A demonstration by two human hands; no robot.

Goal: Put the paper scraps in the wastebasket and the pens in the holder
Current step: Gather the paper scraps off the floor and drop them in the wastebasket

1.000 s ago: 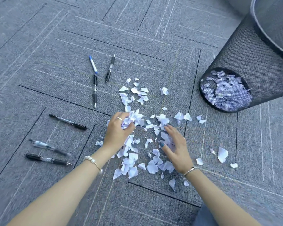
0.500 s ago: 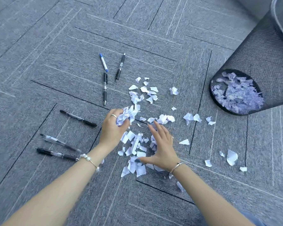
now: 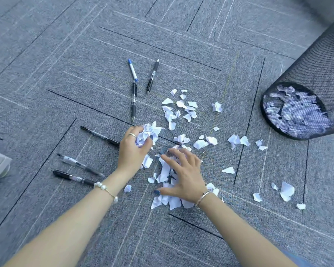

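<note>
Nearest you, your right hand (image 3: 183,178) lies flat on the grey carpet (image 3: 85,54), fingers spread wide and pressed down over a heap of paper scraps (image 3: 165,173) — it grips nothing. At ten o'clock from it, your left hand (image 3: 132,149) is curled tight round a crumpled wad of scraps (image 3: 148,132), the wad bulging out past your fingertips.

At nine o'clock from your left wrist two pens lie side by side: a black one (image 3: 73,177) nearer you and a clear-barrelled one (image 3: 79,164) just beyond. Another black pen (image 3: 99,135) runs up to your left hand at about ten o'clock, its tip hidden behind the knuckles.

Loose scraps trail off at three o'clock from your right hand, with one larger piece (image 3: 287,191) near the edge of the spread. More scraps (image 3: 178,109) sit at twelve o'clock beyond the wad.

Further on at twelve o'clock lie three more pens — a dark one (image 3: 133,101) meeting a blue-and-white one (image 3: 133,70) end to end, and a black one (image 3: 152,76) just beside them. The black mesh wastebasket (image 3: 316,74) stands at two o'clock, scraps showing through its wall.
</note>
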